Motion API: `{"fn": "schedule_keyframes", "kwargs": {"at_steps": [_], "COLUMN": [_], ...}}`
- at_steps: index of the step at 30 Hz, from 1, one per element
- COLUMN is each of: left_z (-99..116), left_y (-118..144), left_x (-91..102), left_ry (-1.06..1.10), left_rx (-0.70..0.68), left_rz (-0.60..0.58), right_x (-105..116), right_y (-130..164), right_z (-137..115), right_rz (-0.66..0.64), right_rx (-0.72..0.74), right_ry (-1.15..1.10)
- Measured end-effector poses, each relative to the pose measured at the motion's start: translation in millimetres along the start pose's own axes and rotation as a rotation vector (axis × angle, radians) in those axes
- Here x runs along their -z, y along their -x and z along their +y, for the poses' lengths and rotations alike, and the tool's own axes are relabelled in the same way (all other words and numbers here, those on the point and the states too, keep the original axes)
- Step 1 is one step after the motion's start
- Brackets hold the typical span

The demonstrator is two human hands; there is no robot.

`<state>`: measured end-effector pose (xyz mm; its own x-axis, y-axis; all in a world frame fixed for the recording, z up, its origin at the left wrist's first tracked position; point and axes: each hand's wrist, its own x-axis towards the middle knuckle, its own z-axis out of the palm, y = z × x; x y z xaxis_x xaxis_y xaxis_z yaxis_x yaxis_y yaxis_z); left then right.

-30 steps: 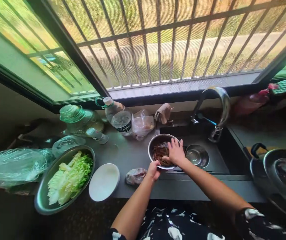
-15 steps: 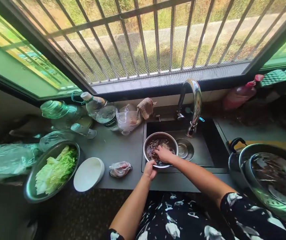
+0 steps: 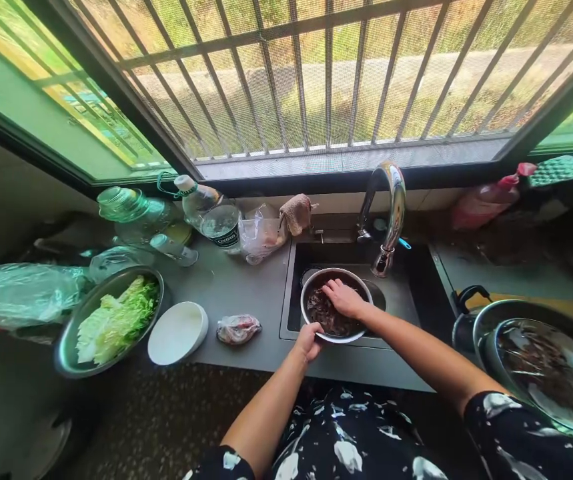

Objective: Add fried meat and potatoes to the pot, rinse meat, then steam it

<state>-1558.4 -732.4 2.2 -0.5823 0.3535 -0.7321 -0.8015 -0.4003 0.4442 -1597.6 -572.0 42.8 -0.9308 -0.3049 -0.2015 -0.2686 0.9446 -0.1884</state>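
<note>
A round metal bowl [image 3: 342, 340] is held over the front edge of the black sink [image 3: 416, 293]. Dark brown, stringy pieces [image 3: 322, 312] lie in it, apparently in water; their kind cannot be made out. My left hand [image 3: 309, 342] grips the bowl's near-left rim, thumb on top. Inside the bowl, my right hand [image 3: 345, 299] rests on the dark pieces with fingers stretched and somewhat apart, the tips partly sunk among them. Behind the bowl stands a chrome faucet [image 3: 391, 207], with no water seen running from it.
Left on the counter are a plastic-wrapped piece of meat [image 3: 239, 329], a white bowl [image 3: 179, 333] and a metal basin [image 3: 63, 347] of cabbage [image 3: 116, 323]. Bottles and bags line the window. Rightward, a large pot [image 3: 466, 327] bears a bowl of similar dark pieces [image 3: 549, 363].
The bowl has shifted slightly right, with my left hand still on its rim. My right hand has moved right with it, and its fingers are more spread. The view has turned a little.
</note>
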Motion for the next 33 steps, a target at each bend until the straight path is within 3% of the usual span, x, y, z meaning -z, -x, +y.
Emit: {"fn": "schedule_keyframes", "kwargs": {"at_steps": [3, 10, 16, 24, 30, 33], "left_z": [0, 15, 27, 36, 35, 31], "left_y": [6, 8, 3, 11, 13, 13], "left_x": [-0.4, 11.9, 23.0, 20.8, 13.6, 7.1], "left_ry": [-0.019, 0.002, -0.001, -0.068, -0.098, -0.099], "left_rx": [-0.006, 0.005, 0.048, 0.122, 0.098, 0.066], "left_rz": [-0.018, -0.15, -0.187, -0.214, -0.23, -0.184], "right_x": [-2, -32, -33, -16, 6, 3], "right_y": [-1, 2, 18, 18, 29, 34], "right_z": [0, -24, -36, -53, -30, -5], "right_rz": [-0.05, -0.207, -0.19, -0.113, -0.133, -0.021], "right_rx": [0.089, -0.02, -0.069, -0.215, -0.253, -0.164], "right_ry": [-0.013, 0.082, 0.053, 0.073, -0.028, -0.202]}}
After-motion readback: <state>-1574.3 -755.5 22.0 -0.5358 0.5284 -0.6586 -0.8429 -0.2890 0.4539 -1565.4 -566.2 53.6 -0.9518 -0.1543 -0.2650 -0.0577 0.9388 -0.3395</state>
